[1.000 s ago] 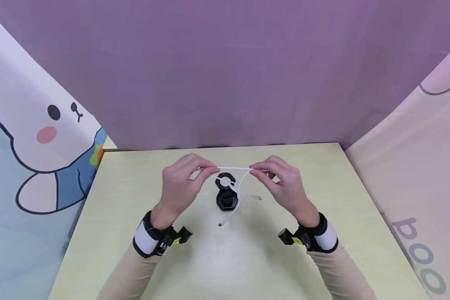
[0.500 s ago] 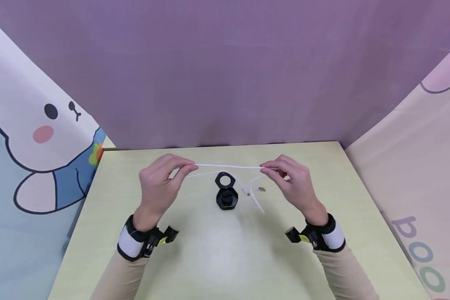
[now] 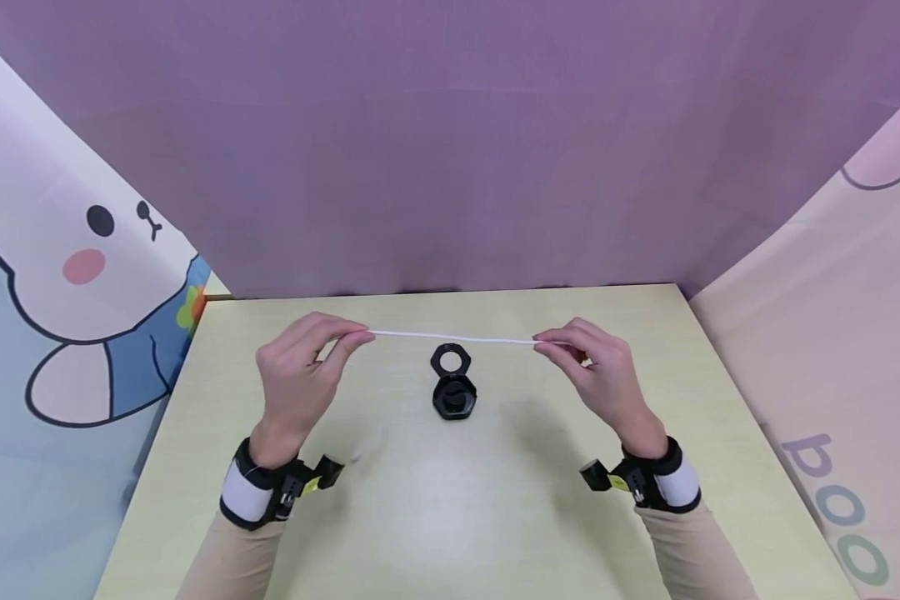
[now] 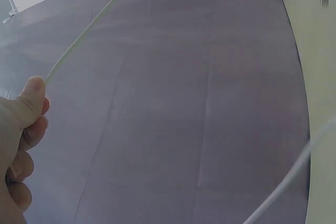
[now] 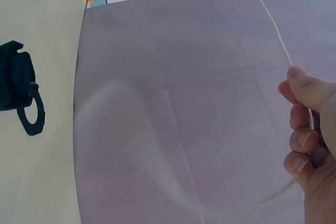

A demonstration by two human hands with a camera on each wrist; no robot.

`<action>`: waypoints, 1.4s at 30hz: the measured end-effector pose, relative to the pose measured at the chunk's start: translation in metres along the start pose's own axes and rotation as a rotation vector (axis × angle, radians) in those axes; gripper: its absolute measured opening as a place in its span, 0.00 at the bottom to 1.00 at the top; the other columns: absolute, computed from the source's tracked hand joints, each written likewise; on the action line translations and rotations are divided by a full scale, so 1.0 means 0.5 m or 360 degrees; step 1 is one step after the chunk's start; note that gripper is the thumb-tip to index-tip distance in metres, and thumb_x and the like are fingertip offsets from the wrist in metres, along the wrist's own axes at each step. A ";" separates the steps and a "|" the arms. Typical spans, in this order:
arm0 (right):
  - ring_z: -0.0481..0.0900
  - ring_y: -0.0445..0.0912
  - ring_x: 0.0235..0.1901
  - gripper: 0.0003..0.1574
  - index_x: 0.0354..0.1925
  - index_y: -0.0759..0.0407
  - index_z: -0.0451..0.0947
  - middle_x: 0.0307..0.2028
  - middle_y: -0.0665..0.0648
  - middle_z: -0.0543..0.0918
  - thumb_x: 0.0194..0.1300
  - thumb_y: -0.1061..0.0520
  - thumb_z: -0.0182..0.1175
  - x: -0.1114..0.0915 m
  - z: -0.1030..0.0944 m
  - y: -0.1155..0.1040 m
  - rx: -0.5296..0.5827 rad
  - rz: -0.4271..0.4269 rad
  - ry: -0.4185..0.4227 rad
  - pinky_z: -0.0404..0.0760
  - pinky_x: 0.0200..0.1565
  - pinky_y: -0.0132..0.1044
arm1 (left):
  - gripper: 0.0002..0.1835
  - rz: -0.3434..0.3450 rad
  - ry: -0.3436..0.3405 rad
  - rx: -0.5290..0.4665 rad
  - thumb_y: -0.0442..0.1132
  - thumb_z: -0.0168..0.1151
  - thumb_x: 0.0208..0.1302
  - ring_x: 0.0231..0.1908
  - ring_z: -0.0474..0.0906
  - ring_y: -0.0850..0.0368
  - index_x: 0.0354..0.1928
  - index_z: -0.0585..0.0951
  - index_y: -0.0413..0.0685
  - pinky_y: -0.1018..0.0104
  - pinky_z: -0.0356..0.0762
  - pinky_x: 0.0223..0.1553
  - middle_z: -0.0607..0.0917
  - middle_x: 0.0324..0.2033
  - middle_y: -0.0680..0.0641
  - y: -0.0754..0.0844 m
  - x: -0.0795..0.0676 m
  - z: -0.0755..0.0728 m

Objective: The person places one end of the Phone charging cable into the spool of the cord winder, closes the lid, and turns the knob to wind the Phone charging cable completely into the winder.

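A thin white cable (image 3: 453,337) is stretched nearly level above the table between both hands. My left hand (image 3: 300,379) pinches it between thumb and forefinger, and in the left wrist view the cable rises away from the thumb (image 4: 34,87). My right hand (image 3: 603,371) pinches it on the other side. The right wrist view shows more cable running down past the curled fingers (image 5: 302,140). A loose, blurred length (image 4: 294,169) hangs below the left hand. Below the taut span lies a black hexagonal case (image 3: 454,398), its ring-shaped lid (image 3: 450,360) folded back; neither hand touches it.
The pale wooden table (image 3: 450,500) ends at a purple cloth backdrop (image 3: 450,150). Printed cloths hang at the left (image 3: 82,333) and right (image 3: 817,333). Each wrist wears a strapped black camera, the left one (image 3: 330,471) and the right one (image 3: 594,475).
Both hands have moved apart, the left one farther, so the held span of cable has lengthened. The loose ends that hung around the case have swung out of the middle. The case stays put.
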State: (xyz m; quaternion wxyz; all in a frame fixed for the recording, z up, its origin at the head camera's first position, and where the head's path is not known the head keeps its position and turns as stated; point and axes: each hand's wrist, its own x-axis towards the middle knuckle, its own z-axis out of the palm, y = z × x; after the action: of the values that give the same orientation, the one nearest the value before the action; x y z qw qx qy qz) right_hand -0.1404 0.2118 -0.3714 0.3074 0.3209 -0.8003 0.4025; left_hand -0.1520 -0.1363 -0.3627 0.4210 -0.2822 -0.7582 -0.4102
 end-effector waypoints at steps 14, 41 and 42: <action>0.65 0.34 0.21 0.19 0.31 0.64 0.86 0.21 0.50 0.78 0.41 0.80 0.71 -0.023 -0.038 0.009 -0.0154 0.0125 0.0072 0.63 0.24 0.22 | 0.08 -0.0150 0.0056 0.0074 0.31 0.77 0.47 0.20 0.67 0.61 0.32 0.89 0.41 0.76 0.49 0.21 0.87 0.25 0.47 -0.032 -0.025 -0.035; 0.62 0.34 0.24 0.13 0.31 0.68 0.86 0.21 0.56 0.77 0.46 0.79 0.69 -0.063 -0.092 0.033 -0.0439 0.0282 0.0387 0.57 0.27 0.20 | 0.12 -0.0009 -0.0151 0.0252 0.39 0.79 0.46 0.27 0.84 0.54 0.31 0.88 0.41 0.65 0.77 0.27 0.87 0.25 0.47 -0.065 -0.058 -0.036; 0.61 0.34 0.24 0.12 0.31 0.69 0.85 0.21 0.57 0.76 0.47 0.79 0.69 -0.059 -0.093 0.028 -0.0442 0.0290 0.0408 0.56 0.27 0.20 | 0.12 -0.0003 -0.0167 0.0260 0.41 0.78 0.48 0.27 0.84 0.54 0.32 0.88 0.41 0.64 0.78 0.27 0.87 0.26 0.47 -0.065 -0.059 -0.036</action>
State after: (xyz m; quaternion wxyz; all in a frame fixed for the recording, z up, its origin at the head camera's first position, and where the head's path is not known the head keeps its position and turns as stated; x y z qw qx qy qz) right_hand -0.1224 0.2653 -0.3774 0.4103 0.1480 -0.8282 0.3520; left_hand -0.1555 -0.1708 -0.3951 0.4021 -0.2673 -0.8104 -0.3319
